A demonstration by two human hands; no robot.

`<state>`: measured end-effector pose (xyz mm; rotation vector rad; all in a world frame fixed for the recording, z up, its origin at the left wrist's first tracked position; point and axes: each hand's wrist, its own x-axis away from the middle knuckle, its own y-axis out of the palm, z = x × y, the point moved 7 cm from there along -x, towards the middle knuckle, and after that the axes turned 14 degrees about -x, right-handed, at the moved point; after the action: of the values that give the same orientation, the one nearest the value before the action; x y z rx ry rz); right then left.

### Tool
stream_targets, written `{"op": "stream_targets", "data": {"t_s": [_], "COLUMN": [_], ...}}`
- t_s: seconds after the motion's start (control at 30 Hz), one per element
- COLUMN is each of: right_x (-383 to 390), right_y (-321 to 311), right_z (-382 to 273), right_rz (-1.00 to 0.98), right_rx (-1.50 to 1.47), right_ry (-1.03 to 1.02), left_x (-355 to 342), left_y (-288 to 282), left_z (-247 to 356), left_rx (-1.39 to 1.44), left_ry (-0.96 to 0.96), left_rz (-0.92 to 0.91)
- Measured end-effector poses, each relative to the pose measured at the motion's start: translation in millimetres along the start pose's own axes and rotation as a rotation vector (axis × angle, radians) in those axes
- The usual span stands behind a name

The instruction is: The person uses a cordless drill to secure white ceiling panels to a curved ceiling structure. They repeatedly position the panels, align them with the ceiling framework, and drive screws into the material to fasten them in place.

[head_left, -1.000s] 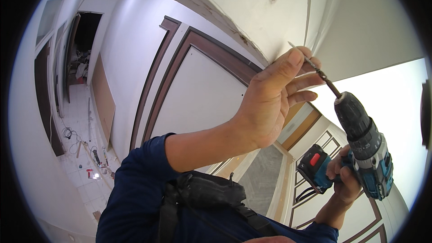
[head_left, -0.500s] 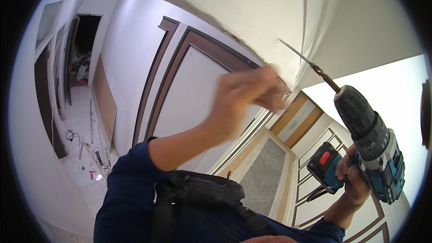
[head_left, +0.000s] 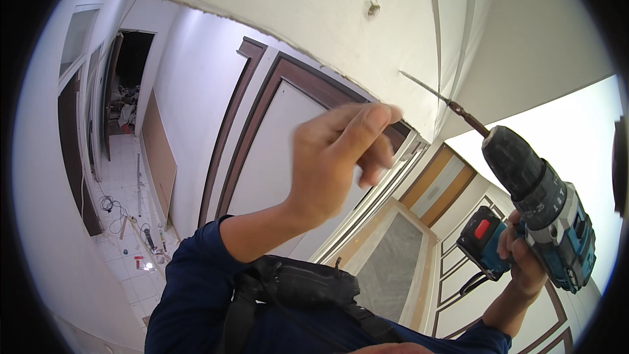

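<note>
My right hand (head_left: 522, 263) grips the handle of a teal and black cordless drill (head_left: 544, 213), held at the right with its chuck toward the upper left. A brown bit (head_left: 468, 117) sticks out of the chuck. At its end sits a long screw (head_left: 424, 84), whose point is close to or against the white overhead panel (head_left: 308, 16); I cannot tell which. Below the panel's ragged edge, my left hand (head_left: 337, 157) is raised with its fingers curled and thumb pressed to the index finger. Whether anything small is pinched there cannot be seen.
A hole (head_left: 373, 8) marks the panel. Brown-framed wall panelling (head_left: 278, 131) stands behind my left hand. A black bag (head_left: 301, 277) lies across my body. Down the corridor at the left, cables (head_left: 113, 204) and tools lie on the tiled floor (head_left: 128, 157) beside a leaning board (head_left: 157, 151).
My left hand has drawn back slightly left and down from the panel edge, its fingers now more curled. The drill has shifted only slightly. The view has tilted a little.
</note>
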<state>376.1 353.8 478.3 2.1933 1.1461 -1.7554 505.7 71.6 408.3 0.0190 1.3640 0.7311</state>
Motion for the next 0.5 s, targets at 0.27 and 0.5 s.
{"op": "stream_targets", "data": {"t_s": [0.27,0.5], "right_x": [-2.9,4.2], "right_y": [-0.7,-10.7], "right_z": [-0.1,9.6], "right_rz": [-0.049,0.006], "right_rx": [-0.024,-0.074], "right_ry": [0.096,-0.005], "left_x": [0.3,-14.5], "left_y": [60.0,70.1], "left_z": [-12.4,-15.5], "left_rx": [0.768,0.798], "left_ry": [-0.413,-0.349], "left_rz": [-0.301,-0.233]}}
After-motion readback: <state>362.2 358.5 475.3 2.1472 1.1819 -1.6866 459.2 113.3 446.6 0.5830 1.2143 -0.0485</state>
